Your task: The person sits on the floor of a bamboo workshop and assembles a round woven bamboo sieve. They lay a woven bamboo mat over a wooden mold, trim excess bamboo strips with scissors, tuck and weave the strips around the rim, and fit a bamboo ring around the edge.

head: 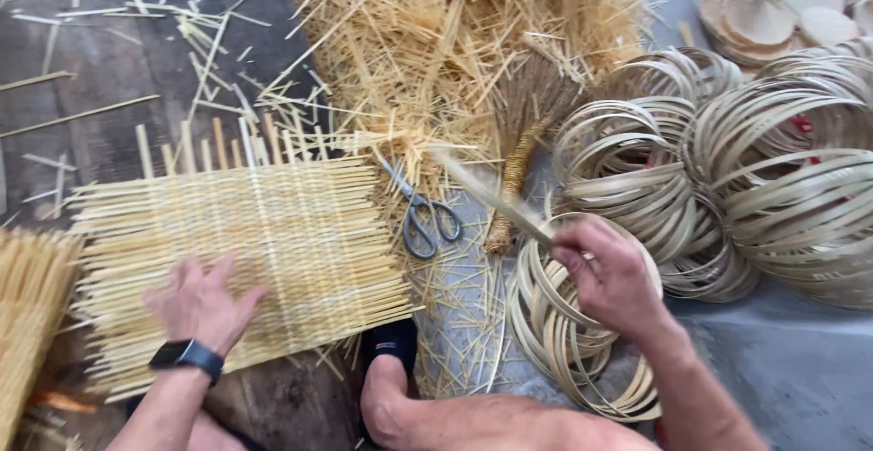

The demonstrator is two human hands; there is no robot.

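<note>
Bamboo mat [245, 260] on the floor [782, 369], half woven; a fresh strip [491, 198] comes in from its right.
Left hand [202, 305] lies flat and unclenched on the mat's near edge, pinning it. Right hand [609, 274], right of the mat over the hoops [582, 333], pinches the strip's end. Scissors [423, 215] sit just off the mat's right edge. Judgement: keep the palm pressing so rows stay tight, and feed the strip square to the mat.
</note>
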